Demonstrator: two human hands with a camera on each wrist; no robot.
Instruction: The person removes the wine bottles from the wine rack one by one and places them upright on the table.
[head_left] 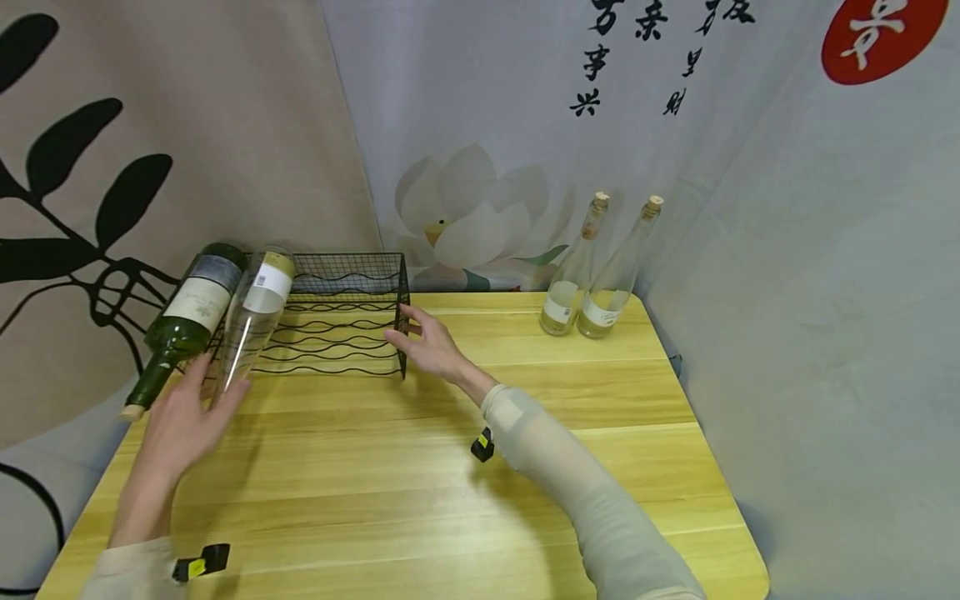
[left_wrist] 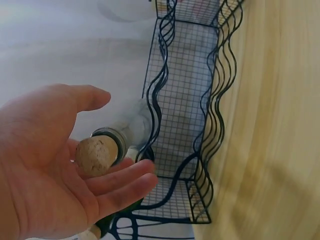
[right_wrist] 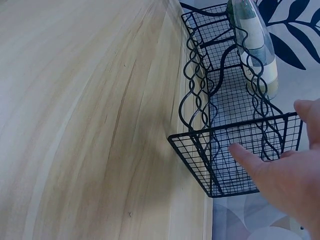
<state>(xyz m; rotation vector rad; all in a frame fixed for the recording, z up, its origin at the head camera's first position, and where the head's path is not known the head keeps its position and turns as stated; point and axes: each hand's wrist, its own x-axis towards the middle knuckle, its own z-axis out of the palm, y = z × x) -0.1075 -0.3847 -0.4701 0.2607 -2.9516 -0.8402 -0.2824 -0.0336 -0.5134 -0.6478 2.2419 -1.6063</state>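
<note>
On a black wire rack (head_left: pixel 402 333) with wavy bars lie two corked bottles, side by side at its left end. One is a green bottle (head_left: pixel 198 302) with a white label; the other is a clear bottle (head_left: pixel 262 304), its neck tilted toward me. My left hand (head_left: pixel 183 425) is around the clear bottle's neck end. In the left wrist view the cork (left_wrist: pixel 96 155) shows between thumb and loosely extended fingers, with no firm grip visible. My right hand (head_left: pixel 435 346) is at the rack's right end panel, its index finger (right_wrist: pixel 245 156) extended along the mesh; contact is unclear.
Two clear corked bottles, a left one (head_left: pixel 566 287) and a right one (head_left: pixel 618 279), stand upright at the back right of the wooden table (head_left: pixel 390 500). A printed cloth (head_left: pixel 480 100) hangs behind the table. Small black devices with yellow marks sit by both wrists.
</note>
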